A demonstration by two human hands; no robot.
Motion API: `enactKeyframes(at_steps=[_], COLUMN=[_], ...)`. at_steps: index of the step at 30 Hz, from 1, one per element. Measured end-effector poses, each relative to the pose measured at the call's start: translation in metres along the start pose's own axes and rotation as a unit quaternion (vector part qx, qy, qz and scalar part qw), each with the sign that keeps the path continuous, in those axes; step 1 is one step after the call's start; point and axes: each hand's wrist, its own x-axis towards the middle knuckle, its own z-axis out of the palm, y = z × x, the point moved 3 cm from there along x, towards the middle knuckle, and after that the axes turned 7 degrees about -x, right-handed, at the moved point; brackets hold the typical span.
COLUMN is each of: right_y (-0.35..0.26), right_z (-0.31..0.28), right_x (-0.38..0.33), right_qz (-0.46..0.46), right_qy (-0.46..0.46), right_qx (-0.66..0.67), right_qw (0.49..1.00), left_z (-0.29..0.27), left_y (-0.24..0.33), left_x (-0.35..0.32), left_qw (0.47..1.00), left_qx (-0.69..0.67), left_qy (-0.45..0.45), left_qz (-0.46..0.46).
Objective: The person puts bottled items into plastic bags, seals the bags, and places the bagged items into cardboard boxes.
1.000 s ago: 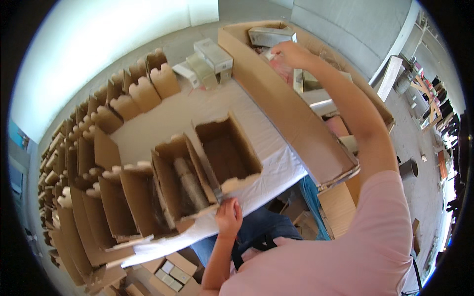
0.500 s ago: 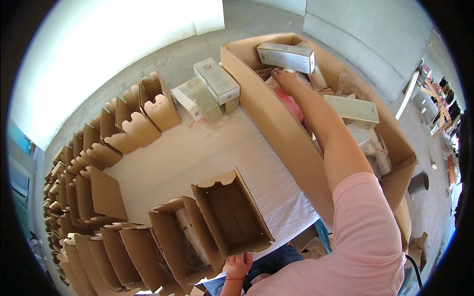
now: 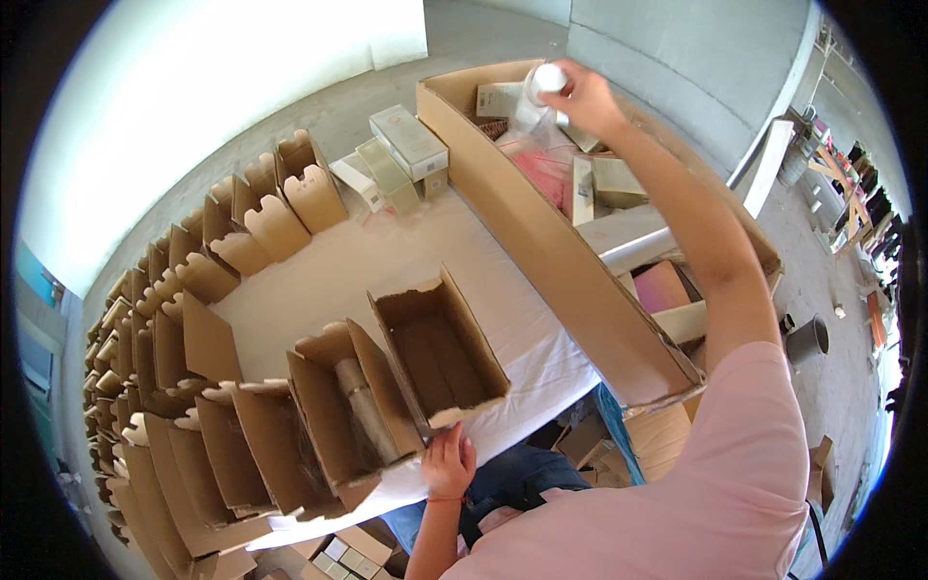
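Above the far end of a large open carton, my right hand grips a white-capped bottle wrapped in clear plastic. The cap faces up, and most of the bottle's body is hard to see through the wrap. My left hand is at the near edge of an empty brown cardboard box, its fingertips against that edge and its thumb apart. Just left of it stands another open box with a plastic-wrapped cylindrical item inside.
Silver and pale green product boxes and a pink item lie in the large carton. A few product boxes stand outside its left wall. Rows of open cardboard boxes line the white-covered table's left side.
My right hand has risen out of the large carton with the white-capped bottle. Boxes inside the carton have shifted. My left hand stays by the empty box, with more of it showing.
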Motion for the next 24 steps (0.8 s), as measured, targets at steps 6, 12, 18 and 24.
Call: enactKeyframes(at_steps=[6,12,18,24], right_y=[-0.112,-0.201,-0.234,-0.244], right_z=[-0.158,-0.122,-0.018,0.013], right_x=[-0.115,-0.272,-0.346,-0.377], right_qz=[0.021,0.036,0.002,0.139], right_qy=[0.064,-0.213,-0.377,-0.297], right_qx=[0.247,0.522,0.496,0.666], right_qw=[0.967,0.825,0.782,0.670], left_z=[-0.001,-0.075,-0.121,-0.133], left_y=[0.006,0.074,0.100,0.089], left_x=[0.001,-0.003,0.010,-0.018], left_qw=[0.998,0.927,0.791,0.811], left_qx=[-0.055,-0.343,-0.569,-0.533], left_qy=[-0.007,0.094,-0.162,0.027], left_qz=[-0.039,-0.119,-0.154,-0.238])
